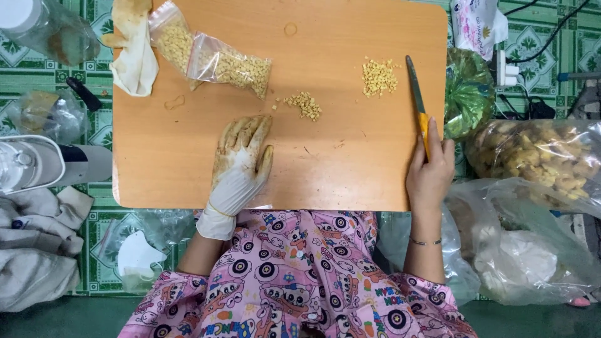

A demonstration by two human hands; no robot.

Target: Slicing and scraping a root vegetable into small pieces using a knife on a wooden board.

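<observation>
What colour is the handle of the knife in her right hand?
Yellow-orange, seen in the head view: the knife handle sits in the right hand.

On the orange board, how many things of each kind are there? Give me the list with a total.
Clear bags of yellow pieces: 2
Loose piles of yellow pieces: 2
Knife: 1
Spare stained glove: 1
Total: 6

Bright, even overhead light, no hard glare. Soft short shadows under the left hand (241,164) and knife (418,103) on the tabletop (350,181). Mild sheen on plastic bags (538,156) at 3 o'clock. Sharp centre; edges slightly softer, bottom strip dim.
</observation>
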